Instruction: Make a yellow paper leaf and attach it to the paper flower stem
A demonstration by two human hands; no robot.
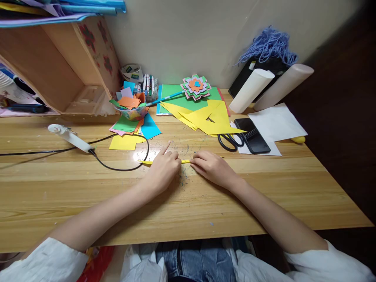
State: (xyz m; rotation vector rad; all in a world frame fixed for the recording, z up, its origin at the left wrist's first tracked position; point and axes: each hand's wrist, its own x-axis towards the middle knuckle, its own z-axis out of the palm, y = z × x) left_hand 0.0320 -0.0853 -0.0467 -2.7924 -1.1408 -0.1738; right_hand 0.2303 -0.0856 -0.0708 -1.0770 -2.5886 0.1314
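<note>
A thin yellow paper strip lies crosswise on the wooden table, its left end near a black cable loop. My left hand presses on the strip, fingers curled over it and the index finger pointing away. Just to the right, my right hand pinches the strip between thumb and fingers; part of the strip is hidden beneath both hands. Beyond them lie large yellow paper pieces on green sheets, with black-handled scissors partly under the yellow paper.
At left, a white glue gun trails a black cable. A paper-scrap cup, layered paper flower and cardboard box stand behind. A phone, white paper and white rolls are at right.
</note>
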